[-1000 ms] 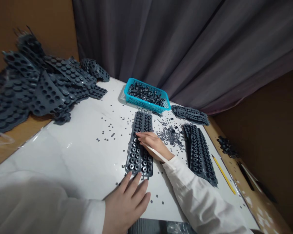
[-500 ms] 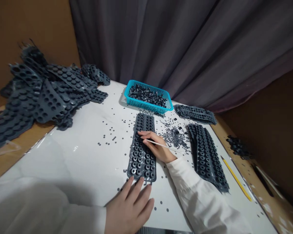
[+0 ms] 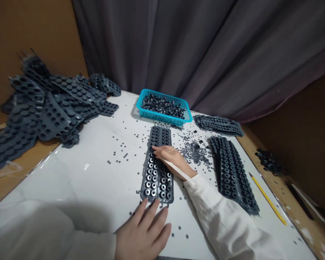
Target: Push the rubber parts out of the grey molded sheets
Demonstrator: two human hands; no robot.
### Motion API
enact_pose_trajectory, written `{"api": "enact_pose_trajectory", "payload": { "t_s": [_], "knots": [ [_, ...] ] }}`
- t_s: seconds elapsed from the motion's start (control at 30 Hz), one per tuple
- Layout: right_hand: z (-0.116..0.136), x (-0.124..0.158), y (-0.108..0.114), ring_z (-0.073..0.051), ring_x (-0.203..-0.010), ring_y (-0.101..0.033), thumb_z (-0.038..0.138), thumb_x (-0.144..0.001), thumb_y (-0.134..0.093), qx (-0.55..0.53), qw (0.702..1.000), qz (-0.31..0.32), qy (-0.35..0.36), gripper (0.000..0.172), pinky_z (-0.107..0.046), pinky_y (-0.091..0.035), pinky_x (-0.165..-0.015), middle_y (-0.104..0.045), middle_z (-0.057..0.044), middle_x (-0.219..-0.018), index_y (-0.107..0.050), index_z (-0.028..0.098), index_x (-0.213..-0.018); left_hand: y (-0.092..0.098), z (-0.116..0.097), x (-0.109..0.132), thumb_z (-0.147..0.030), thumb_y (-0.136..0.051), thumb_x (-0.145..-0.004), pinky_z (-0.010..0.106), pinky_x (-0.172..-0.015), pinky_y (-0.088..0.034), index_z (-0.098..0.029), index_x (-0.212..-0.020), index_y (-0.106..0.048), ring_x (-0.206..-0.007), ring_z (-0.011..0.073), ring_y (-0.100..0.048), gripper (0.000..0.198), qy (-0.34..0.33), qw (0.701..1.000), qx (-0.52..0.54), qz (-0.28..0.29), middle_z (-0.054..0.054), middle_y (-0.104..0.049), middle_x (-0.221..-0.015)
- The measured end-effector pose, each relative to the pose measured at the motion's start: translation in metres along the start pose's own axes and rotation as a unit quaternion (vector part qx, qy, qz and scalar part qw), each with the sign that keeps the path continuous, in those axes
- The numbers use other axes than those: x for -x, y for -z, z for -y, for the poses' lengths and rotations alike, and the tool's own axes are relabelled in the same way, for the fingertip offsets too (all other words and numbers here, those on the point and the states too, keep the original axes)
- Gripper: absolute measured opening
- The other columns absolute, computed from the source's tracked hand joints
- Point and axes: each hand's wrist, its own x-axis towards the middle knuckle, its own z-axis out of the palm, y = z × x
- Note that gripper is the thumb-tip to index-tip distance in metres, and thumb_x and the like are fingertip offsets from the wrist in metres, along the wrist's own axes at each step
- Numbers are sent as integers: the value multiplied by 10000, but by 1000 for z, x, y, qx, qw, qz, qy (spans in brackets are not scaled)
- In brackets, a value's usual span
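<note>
A dark grey rubber sheet (image 3: 158, 177) with rows of raised rings lies lengthwise in front of me on the white table. My left hand (image 3: 144, 229) rests flat, fingers apart, its fingertips at the sheet's near edge. Over the middle of the sheet, my right hand (image 3: 173, 159) is closed around a thin white stick (image 3: 178, 170), which slants back over the hand toward the wrist. The fingertips of that hand meet at the left column of rings; the stick's working tip is hidden there.
Small dark discs (image 3: 196, 153) are scattered right of the sheet. Behind stands a blue basket (image 3: 162, 118) of small black parts. More ringed sheets (image 3: 234, 175) and a yellow pencil-like stick (image 3: 268, 198) lie at right. A heap of sheets (image 3: 54, 108) fills the left back.
The white stick has swung so its rear end now points toward my right wrist and sleeve. My right hand has turned slightly palm-down over the same place. My left hand has barely moved.
</note>
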Motion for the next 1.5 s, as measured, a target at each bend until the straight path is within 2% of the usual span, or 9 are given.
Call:
{"api": "enact_pose_trajectory", "payload": {
  "t_s": [0.1, 0.27, 0.53, 0.77, 0.9, 1.03, 1.17, 1.3, 1.5],
  "knots": [
    [-7, -9, 4, -201, -1013, -628, 225, -944, -436, 21, 1000, -11, 6, 209, -365, -520, -851, -637, -91, -1209, -626, 212, -1029, -1, 0, 1, -311, -540, -874, 523, -1079, -128, -231, -1001, -632, -1079, 270, -514, 176, -2, 1000, -2, -3, 35, -618, -1127],
    [-7, -14, 12, -205, -1065, -623, 256, -939, -460, -33, 993, -91, -66, 164, -362, -515, -877, -665, -93, -1141, -601, 219, -1014, -2, 1, 0, -310, -537, -879, 522, -1083, -130, -234, -996, -630, -1073, 267, -521, 167, -3, 1000, -3, -6, 31, -621, -1118],
    [2, -2, 5, -212, -1117, -586, 296, -917, -513, -132, 986, -66, -81, 131, -418, -479, -941, -661, -100, -1148, -614, 224, -960, -3, -1, 1, -298, -566, -861, 511, -1081, -166, -232, -959, -630, -1076, 266, -518, 135, 9, 1000, -3, -25, 27, -625, -1099],
    [-2, -7, 4, -199, -1112, -581, 260, -914, -514, -90, 993, -50, -60, 113, -402, -485, -935, -684, -89, -1108, -617, 218, -934, -4, 0, 2, -324, -566, -859, 506, -1079, -166, -233, -974, -624, -1084, 277, -506, 158, 0, 1000, -3, -20, 27, -621, -1107],
    [-6, -9, 4, -209, -1070, -612, 250, -927, -482, -5, 999, -31, -33, 142, -407, -492, -902, -687, -76, -1108, -616, 226, -968, -4, 0, 1, -310, -573, -856, 514, -1064, -187, -227, -965, -621, -1086, 283, -506, 146, -1, 1000, -9, -25, 33, -618, -1104],
    [-16, -16, 7, -230, -1048, -621, 264, -937, -446, 59, 994, -75, -48, 182, -429, -493, -889, -680, -102, -1110, -621, 217, -958, -5, 0, 3, -335, -563, -864, 516, -1063, -187, -235, -988, -614, -1099, 282, -500, 167, -2, 1000, -12, -17, 34, -606, -1128],
    [-17, -17, 11, -215, -1083, -609, 264, -934, -464, -10, 990, -114, -79, 154, -421, -489, -925, -673, -111, -1111, -601, 212, -980, -5, 1, 4, -350, -546, -874, 518, -1072, -165, -242, -1016, -612, -1106, 283, -494, 190, -6, 1000, -12, -5, 29, -603, -1141],
    [-12, -14, 5, -212, -1161, -567, 287, -916, -514, -107, 987, -86, -80, 122, -428, -462, -977, -672, -99, -1128, -608, 220, -956, -6, 2, 5, -356, -539, -878, 515, -1067, -168, -250, -1024, -614, -1099, 284, -499, 195, -14, 1000, -12, -6, 27, -605, -1139],
    [-14, -15, -1, -206, -1127, -583, 281, -911, -524, -83, 991, -79, -75, 111, -419, -473, -953, -693, -89, -1092, -615, 219, -922, -5, 1, 3, -319, -544, -872, 512, -1052, -188, -238, -1000, -619, -1091, 287, -503, 170, -8, 1000, -14, -7, 33, -605, -1134]
  ]
}}
